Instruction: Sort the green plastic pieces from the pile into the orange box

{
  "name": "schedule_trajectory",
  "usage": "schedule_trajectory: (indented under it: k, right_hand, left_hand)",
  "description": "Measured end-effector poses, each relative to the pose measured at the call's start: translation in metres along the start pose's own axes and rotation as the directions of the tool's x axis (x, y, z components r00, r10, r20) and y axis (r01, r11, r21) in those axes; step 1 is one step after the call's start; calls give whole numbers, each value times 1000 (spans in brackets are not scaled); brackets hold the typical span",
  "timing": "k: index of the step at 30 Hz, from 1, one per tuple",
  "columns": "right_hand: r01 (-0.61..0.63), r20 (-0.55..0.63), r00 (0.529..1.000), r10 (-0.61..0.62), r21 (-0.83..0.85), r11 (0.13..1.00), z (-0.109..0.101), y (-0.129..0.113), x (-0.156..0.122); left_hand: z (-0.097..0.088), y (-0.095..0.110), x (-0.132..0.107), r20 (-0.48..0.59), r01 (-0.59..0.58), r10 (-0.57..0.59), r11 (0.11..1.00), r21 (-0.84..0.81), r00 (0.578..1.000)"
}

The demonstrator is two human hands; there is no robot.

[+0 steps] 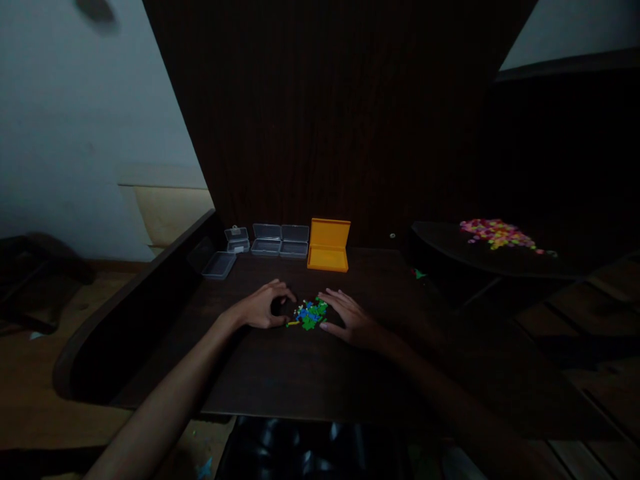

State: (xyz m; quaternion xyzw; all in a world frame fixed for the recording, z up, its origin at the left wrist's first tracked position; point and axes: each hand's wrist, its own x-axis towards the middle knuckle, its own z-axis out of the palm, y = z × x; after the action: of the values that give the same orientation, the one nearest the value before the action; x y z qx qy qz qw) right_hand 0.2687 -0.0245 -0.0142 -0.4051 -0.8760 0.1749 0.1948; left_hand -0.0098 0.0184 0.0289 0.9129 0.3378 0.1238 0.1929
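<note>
A small heap of tiny green, blue and yellow pieces [310, 313] lies on the dark wooden table [300, 373]. My left hand [263, 307] rests just left of the heap, its fingers curved and apart, nothing visibly in them. On the other side of the heap my right hand [347, 317] lies palm down with fingers spread, the fingertips touching the pieces. Both hands flank the heap.
At the table's back stand an open orange box [329, 245], two open clear boxes [280, 240], a smaller clear box [237, 239] and a clear lid or tray [219, 265]. A pile of pink and yellow pieces [497, 233] lies on a dark surface to the right.
</note>
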Motion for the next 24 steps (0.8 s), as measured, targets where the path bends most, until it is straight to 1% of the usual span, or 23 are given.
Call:
schedule_trajectory:
  k: [3,6,10,13,15,17,21,24]
  right_hand:
    - [-13,-49,999,13,5,1000,0,0,-2]
    - [1,-90,996,1,20,1000,-2,0,-3]
    - [-5,-115,993,11,52,999,-6,-1,-5]
    - [-25,-116,993,33,68,997,-6,0,-6]
    - [-29,-112,993,37,71,997,-4,1,-7]
    - [-20,-112,993,28,69,997,-3,1,-7]
    - [28,-136,990,-21,50,998,-2,0,-9]
    - [73,-175,982,-68,23,997,-2,1,-9]
  left_hand:
    - [8,2,2,4,-26,26,1000,-10,1000]
    - [10,5,3,0,-42,42,999,-21,999]
    - [2,5,1,14,-34,34,998,-61,999]
    - [-4,3,-2,61,-12,18,996,-94,998]
    - [-5,1,-3,92,14,-6,996,-94,996]
    - [-3,0,-2,102,31,-22,996,-85,995]
    - [3,2,2,62,27,-21,996,-85,998]
    - [7,2,5,29,8,-4,994,-108,1000]
